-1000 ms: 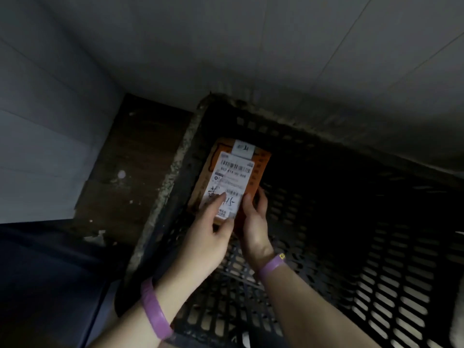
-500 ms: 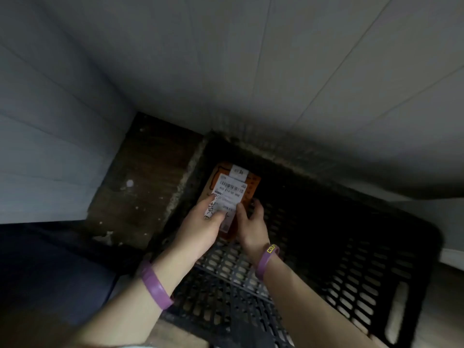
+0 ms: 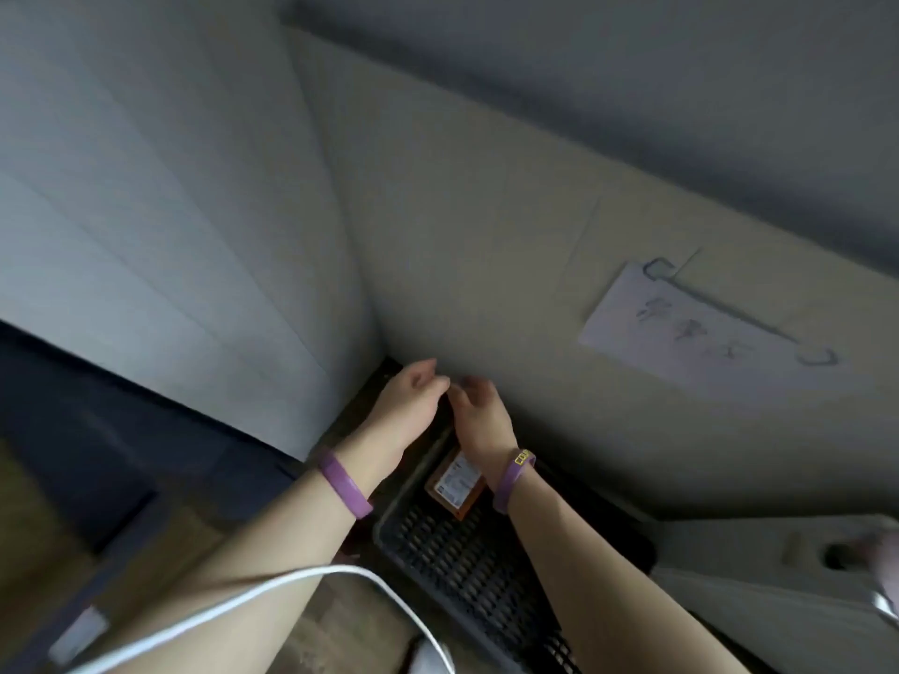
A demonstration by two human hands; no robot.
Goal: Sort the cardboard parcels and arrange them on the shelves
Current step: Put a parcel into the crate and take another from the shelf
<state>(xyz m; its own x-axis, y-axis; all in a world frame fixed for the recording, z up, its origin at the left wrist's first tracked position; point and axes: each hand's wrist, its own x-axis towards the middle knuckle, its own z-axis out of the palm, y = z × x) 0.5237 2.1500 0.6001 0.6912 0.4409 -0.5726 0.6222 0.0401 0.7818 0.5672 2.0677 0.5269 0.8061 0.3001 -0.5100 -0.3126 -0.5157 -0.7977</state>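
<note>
1. The left hand (image 3: 406, 406) hovered above the crate's far-left corner, fingers loosely curled and holding nothing. A purple band circled its wrist.
2. The right hand (image 3: 479, 420) hung just beside it, fingertips nearly touching the left's, likewise slack and empty — the parcel was in neither grip.
3. The orange parcel (image 3: 455, 484) lay in the black slatted crate (image 3: 467, 557), tucked against the crate's left wall and partly hidden under the right wrist. It looked small and flat, with a white printed label covering most of its top face; the print was too blurred to read.
4. The step in hand appeared to be letting go after setting the parcel down. To do it well, I judged both hands should lift straight up and clear the rim — no sideways drag that might nudge the parcel off its corner.
5. Right of the hands, a paper sheet (image 3: 700, 333) with handwriting was fixed to the beige wall (image 3: 486, 211).
</note>
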